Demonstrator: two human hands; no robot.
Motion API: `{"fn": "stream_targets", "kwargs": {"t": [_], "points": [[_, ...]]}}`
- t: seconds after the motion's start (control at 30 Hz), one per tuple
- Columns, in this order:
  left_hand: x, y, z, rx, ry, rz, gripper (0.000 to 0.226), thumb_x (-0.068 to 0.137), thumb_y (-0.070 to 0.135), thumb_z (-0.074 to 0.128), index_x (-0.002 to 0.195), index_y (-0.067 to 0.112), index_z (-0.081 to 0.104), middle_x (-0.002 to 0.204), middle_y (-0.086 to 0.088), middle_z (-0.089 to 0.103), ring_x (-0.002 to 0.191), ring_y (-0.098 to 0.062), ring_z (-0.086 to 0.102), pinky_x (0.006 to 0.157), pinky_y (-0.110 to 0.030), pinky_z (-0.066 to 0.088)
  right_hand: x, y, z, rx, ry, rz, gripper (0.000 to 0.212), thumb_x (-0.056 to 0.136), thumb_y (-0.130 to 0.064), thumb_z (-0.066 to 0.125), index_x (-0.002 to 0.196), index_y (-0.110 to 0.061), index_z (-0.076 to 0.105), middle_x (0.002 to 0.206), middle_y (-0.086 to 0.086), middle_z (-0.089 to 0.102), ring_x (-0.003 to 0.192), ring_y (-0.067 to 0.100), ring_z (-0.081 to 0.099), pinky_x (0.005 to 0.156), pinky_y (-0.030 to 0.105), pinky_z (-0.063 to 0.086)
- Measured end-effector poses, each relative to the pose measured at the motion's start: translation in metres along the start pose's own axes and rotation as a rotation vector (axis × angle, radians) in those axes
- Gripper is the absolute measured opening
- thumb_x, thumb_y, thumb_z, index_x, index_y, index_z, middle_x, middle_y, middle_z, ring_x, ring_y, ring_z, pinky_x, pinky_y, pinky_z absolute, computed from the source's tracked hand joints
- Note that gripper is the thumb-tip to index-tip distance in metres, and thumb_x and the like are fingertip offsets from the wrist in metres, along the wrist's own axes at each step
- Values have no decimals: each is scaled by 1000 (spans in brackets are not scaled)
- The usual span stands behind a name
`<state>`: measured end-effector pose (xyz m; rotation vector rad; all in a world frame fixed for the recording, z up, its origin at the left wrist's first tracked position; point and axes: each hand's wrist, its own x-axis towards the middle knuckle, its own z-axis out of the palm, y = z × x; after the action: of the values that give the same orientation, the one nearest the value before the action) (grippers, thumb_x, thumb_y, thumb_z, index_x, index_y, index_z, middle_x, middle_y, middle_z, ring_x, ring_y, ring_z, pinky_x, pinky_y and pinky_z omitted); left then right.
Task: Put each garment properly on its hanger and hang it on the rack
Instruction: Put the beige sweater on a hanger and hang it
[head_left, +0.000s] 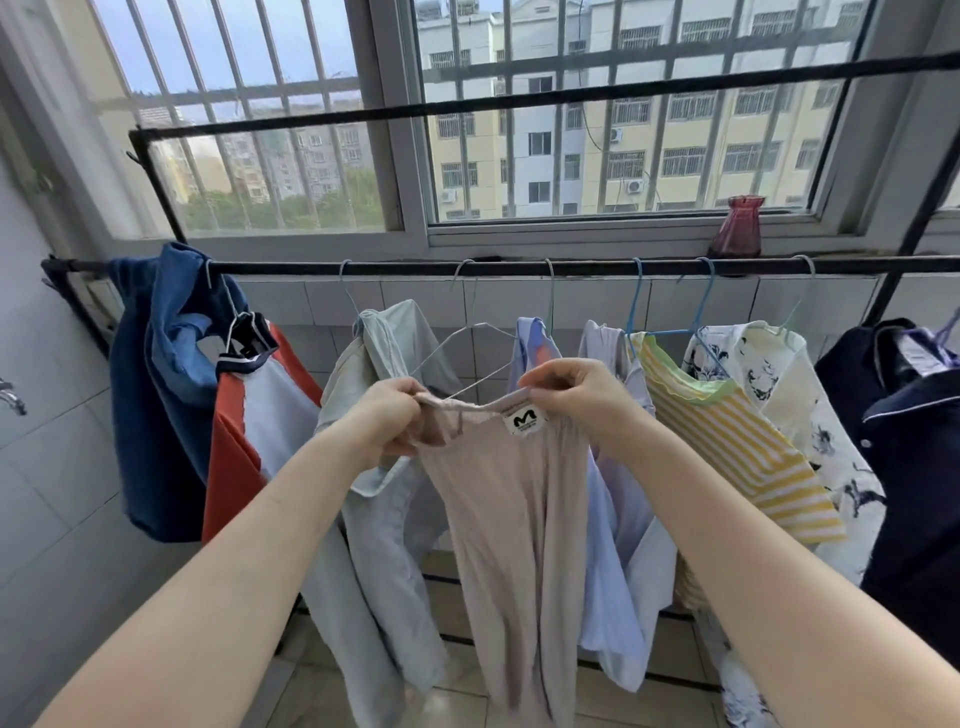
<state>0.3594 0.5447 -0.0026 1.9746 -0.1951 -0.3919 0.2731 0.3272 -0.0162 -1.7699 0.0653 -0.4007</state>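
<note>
A pale pink garment (511, 525) with a white size label at its neck hangs down in front of me. My left hand (387, 415) grips the left side of its neckline, bunched in the fingers. My right hand (569, 387) pinches the right side of the neckline. A thin white wire hanger (470, 330) hooks on the black rack rail (519, 267) and slants down into the neck opening between my hands. Its lower part is hidden by the cloth and my fingers.
Several garments hang on the same rail: a blue one (156, 384), an orange and white one (249, 415), a pale green shirt (374, 499), a light blue shirt (618, 551), a yellow striped top (737, 441), a floral one (810, 415) and a navy one (914, 447). A red vase (736, 228) stands on the windowsill.
</note>
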Motion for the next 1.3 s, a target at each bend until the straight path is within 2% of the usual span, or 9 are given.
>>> {"fn": "stream_targets", "kwargs": {"t": [0.17, 0.3, 0.43, 0.53, 0.63, 0.77, 1.0, 1.2, 1.3], "points": [[0, 8, 4, -172, 92, 79, 24, 91, -2, 50, 81, 18, 58, 77, -4, 55, 70, -17, 49, 57, -29, 39, 7, 9, -3, -344, -13, 81, 29, 73, 9, 58, 82, -12, 75, 59, -3, 60, 59, 8, 53, 61, 21, 47], [-7, 11, -3, -193, 140, 190, 17, 89, -2, 57, 85, 12, 66, 80, -3, 61, 76, -14, 53, 63, -23, 41, 14, 15, -8, -402, 60, -6, 41, 69, 14, 51, 89, -10, 77, 73, -3, 68, 70, 10, 60, 65, 25, 49], [-6, 10, -10, -201, 159, 198, 23, 89, -2, 56, 79, 15, 69, 79, -1, 65, 76, -12, 57, 65, -21, 46, 13, 18, 2, -462, -66, 0, 40, 67, 13, 45, 75, -13, 75, 57, -11, 61, 60, 10, 56, 61, 30, 50], [-3, 9, -18, -221, 195, 211, 26, 88, -3, 54, 79, 14, 71, 74, 0, 65, 68, -8, 59, 58, -16, 47, 19, 20, 13, -285, -13, -5, 51, 64, 17, 40, 89, -7, 77, 69, -1, 68, 69, 14, 60, 71, 33, 53], [3, 10, -34, -236, 271, 227, 31, 88, -4, 50, 74, 15, 69, 72, 0, 64, 63, -8, 57, 49, -10, 43, 29, 14, 26, -195, -110, 112, 50, 73, 18, 41, 105, -4, 73, 87, 8, 72, 71, 12, 60, 61, 16, 48], [12, 10, -56, -182, 219, 212, 33, 85, 0, 48, 65, 15, 70, 72, -8, 66, 71, -21, 59, 64, -26, 46, 50, 11, 49, -91, -53, 177, 52, 87, 6, 52, 138, 0, 46, 113, 14, 68, 99, 18, 63, 73, 19, 49], [27, 12, -78, -141, 47, 130, 29, 88, -1, 44, 67, 7, 63, 61, -9, 64, 57, -23, 59, 62, -30, 45, 105, 2, 106, 148, 15, 373, 73, 95, -6, 55, 154, -12, 12, 114, 14, 53, 92, 22, 58, 79, 37, 56], [51, 7, -84, 73, 10, 100, 10, 95, 10, 56, 102, 7, 62, 97, -14, 64, 87, -25, 60, 86, -36, 49, 141, -8, 130, 439, 47, 446, 70, 93, 6, 54, 146, -16, 14, 111, 22, 60, 70, 30, 72, 59, 40, 59], [65, 5, -80, 199, -17, 103, 14, 95, 20, 59, 102, 8, 65, 93, -6, 62, 83, -17, 56, 70, -27, 44, 151, -7, 131, 460, 75, 438, 75, 93, 5, 53, 149, -18, 9, 100, 21, 67, 67, 27, 71, 59, 40, 60]]}}
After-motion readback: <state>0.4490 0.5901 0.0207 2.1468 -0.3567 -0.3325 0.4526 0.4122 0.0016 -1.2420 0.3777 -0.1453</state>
